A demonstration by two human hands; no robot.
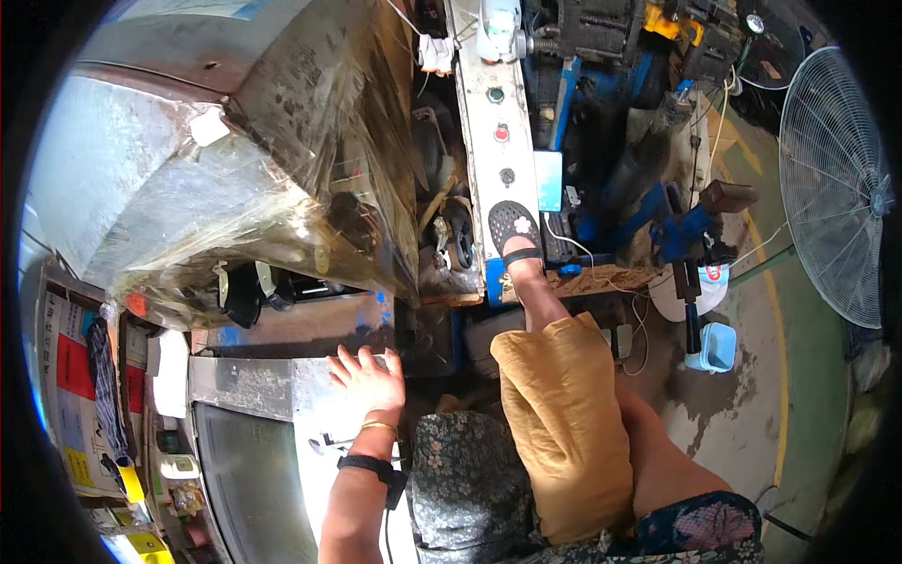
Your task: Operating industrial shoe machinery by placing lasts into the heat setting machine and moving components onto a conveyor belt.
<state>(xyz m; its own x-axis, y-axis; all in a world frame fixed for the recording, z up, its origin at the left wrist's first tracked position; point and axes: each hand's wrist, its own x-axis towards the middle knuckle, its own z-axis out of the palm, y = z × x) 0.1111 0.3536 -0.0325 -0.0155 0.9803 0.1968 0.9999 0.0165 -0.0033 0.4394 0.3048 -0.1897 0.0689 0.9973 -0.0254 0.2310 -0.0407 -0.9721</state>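
Observation:
My left hand (pixel 369 383) is open, fingers spread and pointing away from me, and holds nothing I can see. It is over the near right corner of a worn metal frame (pixel 246 386) around a dark glass panel (pixel 249 484); I cannot tell if it touches. A gold bangle (pixel 379 426) and a black wrist strap (pixel 368 464) are on that arm. My right hand does not show. A tan cloth (pixel 568 428) covers part of a leg whose foot, in a black clog (pixel 514 227), rests on a white control panel (pixel 476 113).
A large grey metal housing (pixel 132 150) with clear plastic sheeting (pixel 324 122) stands far left. Dark machinery (pixel 601 38) is beyond the panel. At right are a big fan (pixel 836 188), a light-blue bucket (pixel 718 346) and loose white cable (pixel 583 246). A cluttered shelf (pixel 141 376) is left.

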